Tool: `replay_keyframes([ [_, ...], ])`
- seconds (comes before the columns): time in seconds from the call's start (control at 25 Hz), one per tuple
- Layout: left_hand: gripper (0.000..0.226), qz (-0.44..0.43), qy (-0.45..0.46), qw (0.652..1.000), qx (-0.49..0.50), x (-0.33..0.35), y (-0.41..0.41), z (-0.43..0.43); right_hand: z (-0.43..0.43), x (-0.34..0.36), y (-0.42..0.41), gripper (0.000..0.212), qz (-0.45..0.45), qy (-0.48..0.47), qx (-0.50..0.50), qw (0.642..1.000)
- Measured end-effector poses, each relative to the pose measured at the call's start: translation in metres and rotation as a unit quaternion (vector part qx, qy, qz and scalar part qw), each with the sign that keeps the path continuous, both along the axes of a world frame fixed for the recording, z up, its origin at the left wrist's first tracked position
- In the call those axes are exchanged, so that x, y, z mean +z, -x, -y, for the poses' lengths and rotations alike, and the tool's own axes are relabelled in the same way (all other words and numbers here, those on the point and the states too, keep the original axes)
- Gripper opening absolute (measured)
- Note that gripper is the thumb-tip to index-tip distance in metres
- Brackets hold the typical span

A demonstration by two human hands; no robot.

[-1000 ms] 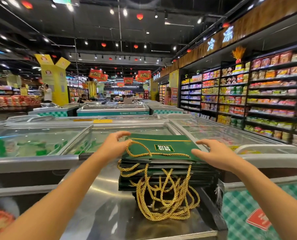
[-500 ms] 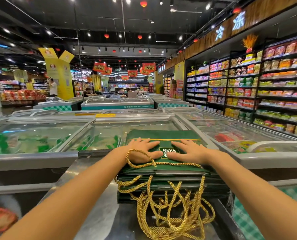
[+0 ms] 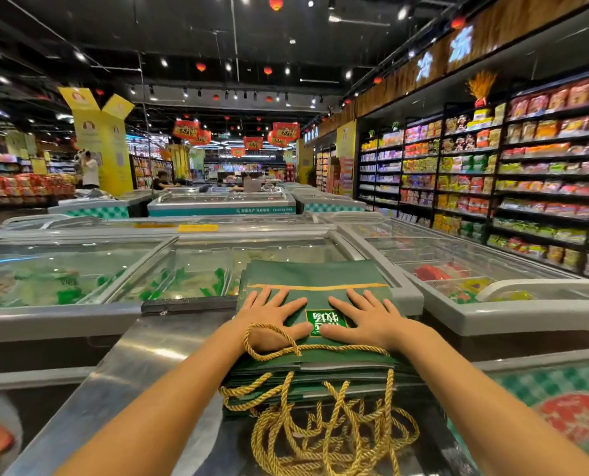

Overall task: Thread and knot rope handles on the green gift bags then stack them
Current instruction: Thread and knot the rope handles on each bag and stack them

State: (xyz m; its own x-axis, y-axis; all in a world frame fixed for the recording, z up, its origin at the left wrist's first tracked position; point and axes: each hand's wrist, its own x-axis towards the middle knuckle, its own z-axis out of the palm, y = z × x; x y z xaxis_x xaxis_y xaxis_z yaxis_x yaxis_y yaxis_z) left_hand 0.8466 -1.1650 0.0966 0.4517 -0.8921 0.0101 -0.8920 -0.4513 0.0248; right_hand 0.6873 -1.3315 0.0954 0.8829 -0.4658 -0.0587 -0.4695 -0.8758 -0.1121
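— So, which step is this?
— Stacking, I'd say. Left hand [image 3: 272,319] and right hand [image 3: 367,319] lie flat on the top green gift bag [image 3: 313,274], fingers straight and spread, gripping nothing.
— And the pile [image 3: 307,376]?
— On the steel counter [image 3: 138,359], gold rope handles [image 3: 324,438] spilling off the near edge.
— Next?
— Probably lift off and fetch an unthreaded bag; none shows here.
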Motion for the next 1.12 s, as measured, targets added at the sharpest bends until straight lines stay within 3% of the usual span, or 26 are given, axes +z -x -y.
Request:
replay_keyframes([
  [0.2,0.067,-0.023,0.027,0.999,-0.013,0.023,0.009,-0.011,-0.015,0.034,0.007,0.088,0.011,0.011,0.022,1.000],
  [0.36,0.034,-0.063,0.160,0.985,-0.035,0.070,0.023,-0.046,-0.029,0.063,0.018,0.056,0.104,0.037,0.043,0.993],
  [0.48,0.027,-0.028,0.201,0.979,-0.028,0.088,0.033,-0.078,-0.043,0.075,0.034,0.045,0.132,0.043,0.045,0.989],
  [0.68,0.020,0.048,0.150,0.987,-0.025,0.083,0.041,-0.094,-0.046,0.072,0.041,0.047,0.108,0.054,0.039,0.992],
  [1.12,0.032,0.075,0.158,0.981,-0.086,0.068,-0.043,-0.012,0.010,0.070,-0.031,0.047,0.050,0.127,0.076,0.988],
])
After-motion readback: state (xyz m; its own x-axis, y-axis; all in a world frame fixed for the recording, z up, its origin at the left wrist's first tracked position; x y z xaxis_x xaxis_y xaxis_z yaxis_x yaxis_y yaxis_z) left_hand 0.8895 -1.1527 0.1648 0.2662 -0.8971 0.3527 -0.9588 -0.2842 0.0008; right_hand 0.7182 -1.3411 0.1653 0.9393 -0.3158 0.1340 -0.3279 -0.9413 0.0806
